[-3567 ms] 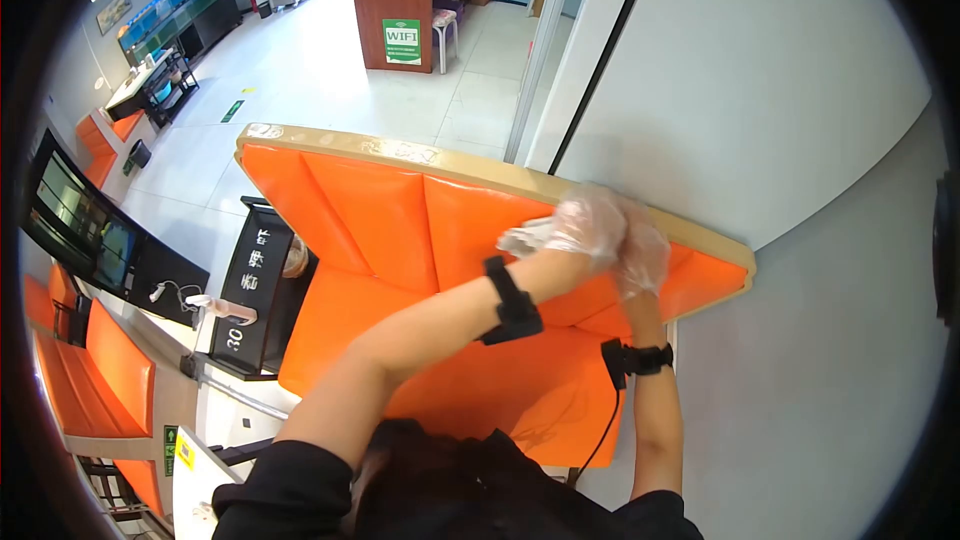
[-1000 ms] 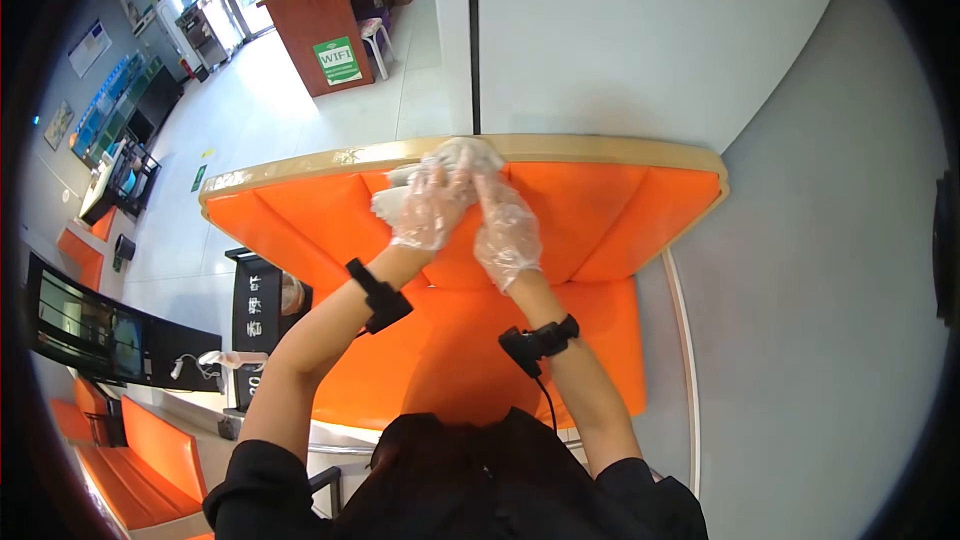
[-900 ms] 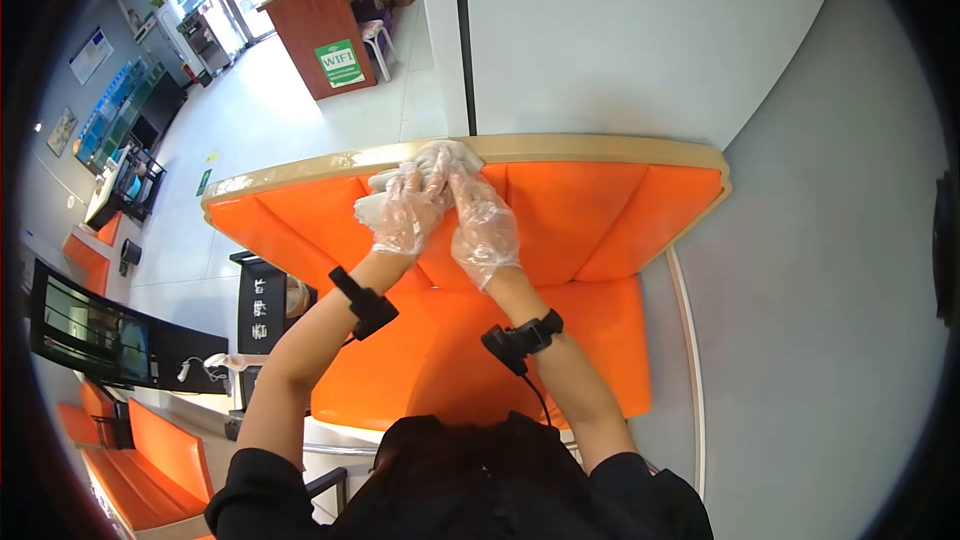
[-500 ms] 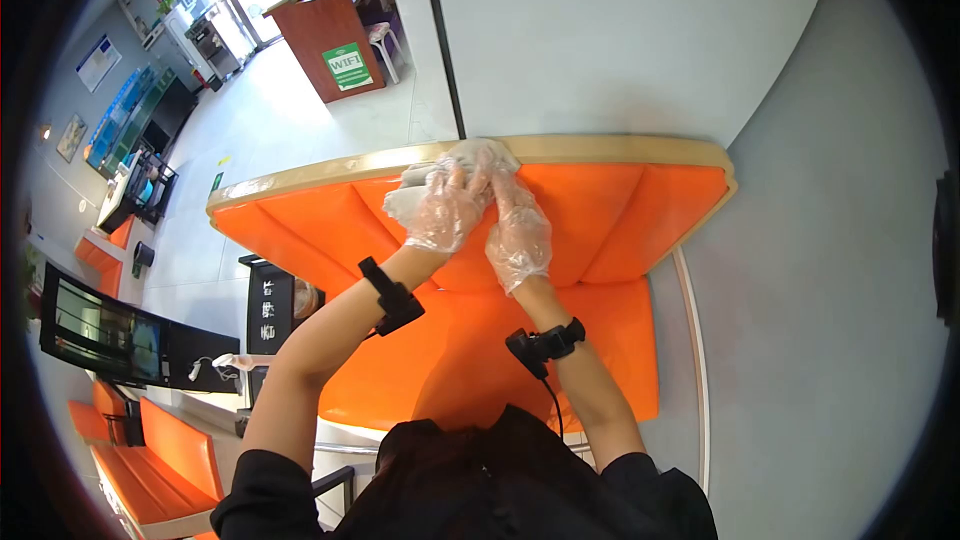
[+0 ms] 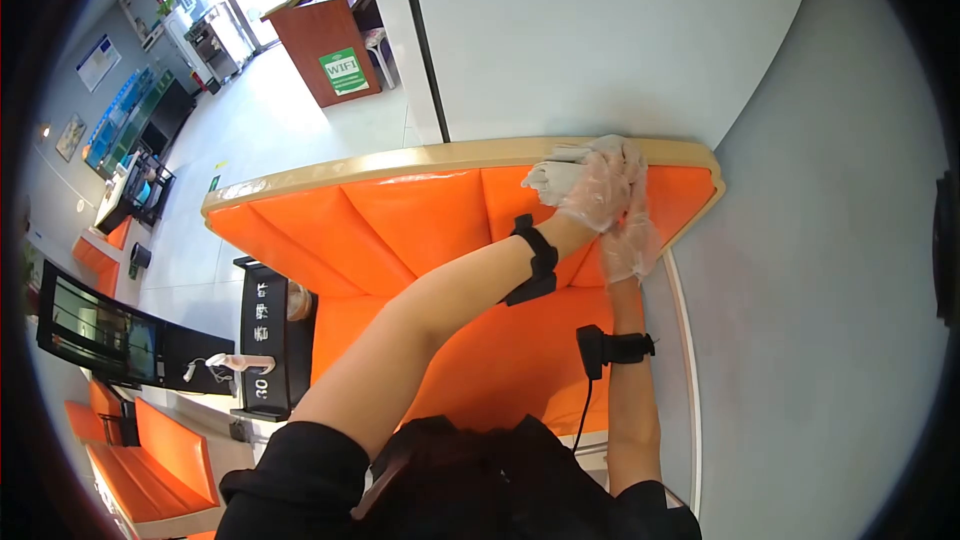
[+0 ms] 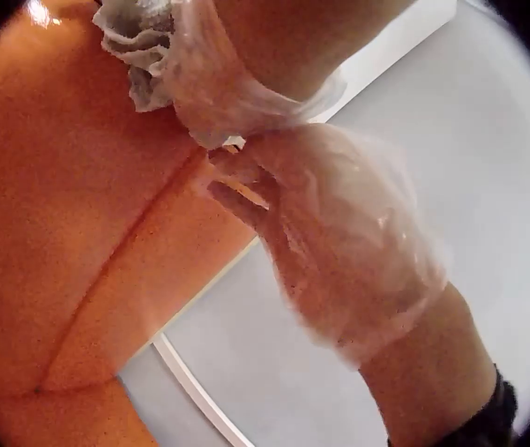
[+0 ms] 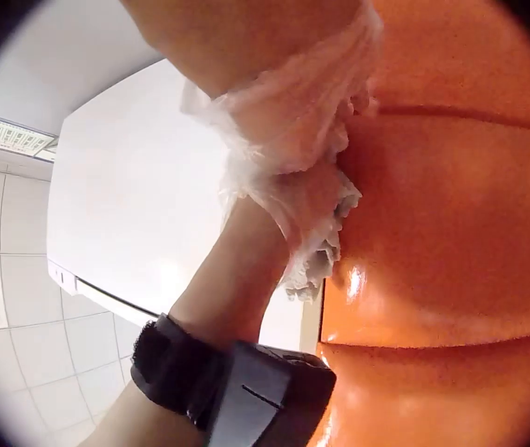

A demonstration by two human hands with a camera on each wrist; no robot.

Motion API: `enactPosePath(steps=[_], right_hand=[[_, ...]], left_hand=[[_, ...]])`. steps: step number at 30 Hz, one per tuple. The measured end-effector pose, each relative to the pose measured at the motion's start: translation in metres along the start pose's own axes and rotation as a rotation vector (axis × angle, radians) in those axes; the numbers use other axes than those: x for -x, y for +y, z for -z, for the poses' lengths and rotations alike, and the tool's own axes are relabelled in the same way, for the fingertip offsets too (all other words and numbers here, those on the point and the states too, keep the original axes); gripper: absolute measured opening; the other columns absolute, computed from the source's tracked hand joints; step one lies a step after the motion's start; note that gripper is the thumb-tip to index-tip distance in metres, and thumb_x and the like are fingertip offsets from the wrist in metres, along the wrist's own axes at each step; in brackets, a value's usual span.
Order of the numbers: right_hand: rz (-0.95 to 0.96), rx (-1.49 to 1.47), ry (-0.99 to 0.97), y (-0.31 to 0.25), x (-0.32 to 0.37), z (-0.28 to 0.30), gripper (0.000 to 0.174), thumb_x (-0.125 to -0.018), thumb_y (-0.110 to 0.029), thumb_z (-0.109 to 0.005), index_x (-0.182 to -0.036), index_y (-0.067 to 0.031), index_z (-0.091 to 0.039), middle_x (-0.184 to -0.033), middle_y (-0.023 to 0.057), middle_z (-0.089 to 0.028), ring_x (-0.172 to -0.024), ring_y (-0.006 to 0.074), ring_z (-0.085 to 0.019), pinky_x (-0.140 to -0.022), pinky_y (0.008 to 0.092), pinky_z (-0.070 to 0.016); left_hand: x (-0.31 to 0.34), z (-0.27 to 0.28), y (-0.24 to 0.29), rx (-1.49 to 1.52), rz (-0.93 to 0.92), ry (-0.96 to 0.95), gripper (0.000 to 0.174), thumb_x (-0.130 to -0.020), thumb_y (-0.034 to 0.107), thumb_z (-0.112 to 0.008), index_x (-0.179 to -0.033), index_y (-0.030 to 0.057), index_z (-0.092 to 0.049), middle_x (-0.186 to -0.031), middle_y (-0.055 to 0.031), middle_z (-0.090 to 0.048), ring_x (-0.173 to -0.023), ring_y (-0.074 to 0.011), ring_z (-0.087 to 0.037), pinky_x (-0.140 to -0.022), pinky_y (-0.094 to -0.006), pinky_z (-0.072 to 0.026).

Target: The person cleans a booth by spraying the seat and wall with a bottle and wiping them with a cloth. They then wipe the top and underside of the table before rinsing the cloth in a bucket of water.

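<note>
Both hands wear clear plastic gloves and meet at the right part of the orange padded backrest (image 5: pixel 420 225) of a bench seat. My left hand (image 5: pixel 592 192) holds a crumpled pale cloth (image 5: pixel 553 180) against the backrest's tan top rim (image 5: pixel 400 161). Folds of the cloth stick out beside that hand, and in the right wrist view more bunched cloth (image 7: pixel 316 265) shows under it. My right hand (image 5: pixel 632 248) overlaps the left. Extended fingers (image 6: pixel 237 205) of the right hand show at the orange padding in the left wrist view. The left fingertips are partly hidden.
Grey wall (image 5: pixel 810 280) runs along the bench's right end, and a white panel (image 5: pixel 600 40) stands behind the rim. To the left is a black side stand (image 5: pixel 262 360) with a pump bottle (image 5: pixel 245 363). The orange seat cushion (image 5: pixel 530 370) lies below my arms.
Since half a second ago, both hands and the cloth have slid right along the rim, from its middle to near its right end. Earlier they had gone from the right toward the middle.
</note>
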State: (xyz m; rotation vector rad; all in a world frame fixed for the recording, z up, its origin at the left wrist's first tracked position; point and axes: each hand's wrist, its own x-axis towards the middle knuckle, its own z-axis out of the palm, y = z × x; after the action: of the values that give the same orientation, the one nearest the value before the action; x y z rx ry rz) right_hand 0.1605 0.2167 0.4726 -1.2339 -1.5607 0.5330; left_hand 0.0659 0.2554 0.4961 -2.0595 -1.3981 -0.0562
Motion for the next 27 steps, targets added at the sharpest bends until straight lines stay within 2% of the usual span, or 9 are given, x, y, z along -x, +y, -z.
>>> enactPosePath(steps=[6,9,14,16,18,20,22,23,27], right_hand=[[0.026,0.223,-0.113,-0.005,0.009,-0.007,0.081,-0.08,-0.001,-0.055,-0.157,-0.0208,-0.039,-0.133,0.0143,-0.065,-0.081,0.0362,-0.065,-0.072,0.045,-0.0514],[-0.025,0.21,-0.241,-0.031,0.024,-0.016,0.078,-0.08,-0.002,-0.054,-0.155,-0.0199,-0.042,-0.136,0.0153,-0.063,-0.081,0.037,-0.065,-0.072,0.0472,-0.0507],[0.049,0.051,-0.332,-0.042,0.051,-0.051,0.07,-0.085,-0.003,-0.057,-0.153,-0.0141,-0.044,-0.147,0.0114,-0.056,-0.101,0.0316,-0.069,-0.086,0.0401,-0.0545],[0.133,-0.013,-0.315,-0.05,0.059,-0.063,0.068,-0.088,-0.004,-0.059,-0.153,-0.0125,-0.044,-0.151,0.0097,-0.054,-0.11,0.0293,-0.069,-0.092,0.0364,-0.0549],[0.048,-0.223,-0.421,-0.065,0.068,-0.078,0.063,-0.096,-0.016,-0.066,-0.154,-0.0073,-0.042,-0.157,0.0098,-0.048,-0.133,0.0235,-0.058,-0.104,0.0333,-0.05],[-0.069,-0.464,-0.487,-0.081,0.082,-0.101,0.064,-0.098,-0.023,-0.066,-0.154,-0.005,-0.04,-0.159,0.0114,-0.044,-0.137,0.0226,-0.053,-0.107,0.0334,-0.0473],[-0.198,-0.698,-0.557,-0.094,0.093,-0.116,0.066,-0.101,-0.029,-0.067,-0.155,-0.0027,-0.039,-0.161,0.013,-0.041,-0.142,0.0217,-0.048,-0.11,0.0335,-0.0445],[-0.228,-0.759,-0.636,-0.099,0.098,-0.121,0.067,-0.102,-0.03,-0.065,-0.155,-0.0007,-0.036,-0.161,0.0128,-0.039,-0.143,0.0208,-0.045,-0.112,0.0335,-0.042],[-0.49,-1.13,-0.795,-0.111,0.129,-0.13,0.059,-0.106,-0.035,-0.058,-0.151,-0.0008,-0.042,-0.153,0.0093,-0.047,-0.137,0.019,-0.048,-0.112,0.0335,-0.0418]], left_hand=[[0.028,-0.02,-0.019,-0.054,0.042,0.053,0.048,-0.088,0.021,-0.064,-0.134,0.0105,-0.06,-0.14,-0.0075,-0.052,-0.117,-0.0276,-0.054,-0.089,-0.0413,-0.0455],[0.063,-0.038,-0.046,-0.051,0.105,0.076,0.048,-0.09,0.019,-0.064,-0.136,0.0105,-0.059,-0.143,-0.0075,-0.05,-0.121,-0.0295,-0.055,-0.096,-0.0457,-0.0491],[0.144,-0.02,-0.104,0.095,0.242,-0.007,0.048,-0.094,0.021,-0.06,-0.142,0.0271,-0.057,-0.149,-0.0059,-0.048,-0.124,-0.0355,-0.057,-0.1,-0.0528,-0.051],[0.168,0.022,-0.121,0.293,0.504,-0.16,0.054,-0.091,0.015,-0.062,-0.142,0.0313,-0.056,-0.151,-0.0036,-0.049,-0.123,-0.0385,-0.059,-0.1,-0.052,-0.0518],[0.197,0.023,-0.145,0.64,0.636,-0.014,0.065,-0.082,0.004,-0.064,-0.142,0.0292,-0.056,-0.15,-0.0038,-0.051,-0.12,-0.0369,-0.062,-0.101,-0.0431,-0.0518],[0.223,0.054,-0.16,1.232,0.855,0.028,0.059,-0.082,0.008,-0.064,-0.14,0.0209,-0.057,-0.134,-0.008,-0.062,-0.122,-0.0284,-0.06,-0.101,-0.0373,-0.0491],[0.253,0.047,-0.162,1.695,0.898,0.116,0.058,-0.085,0.008,-0.063,-0.142,0.0149,-0.055,-0.131,-0.0055,-0.063,-0.123,-0.0215,-0.06,-0.102,-0.0354,-0.0475],[0.268,0.044,-0.16,1.921,0.764,0.235,0.056,-0.09,0.01,-0.063,-0.145,0.0078,-0.051,-0.135,-0.0053,-0.061,-0.123,-0.0181,-0.058,-0.104,-0.0342,-0.0468],[0.299,0.056,-0.134,2.609,0.912,0.291,0.053,-0.098,0.016,-0.065,-0.146,0.0031,-0.046,-0.134,-0.0103,-0.062,-0.122,-0.0227,-0.061,-0.106,-0.0374,-0.0498]])
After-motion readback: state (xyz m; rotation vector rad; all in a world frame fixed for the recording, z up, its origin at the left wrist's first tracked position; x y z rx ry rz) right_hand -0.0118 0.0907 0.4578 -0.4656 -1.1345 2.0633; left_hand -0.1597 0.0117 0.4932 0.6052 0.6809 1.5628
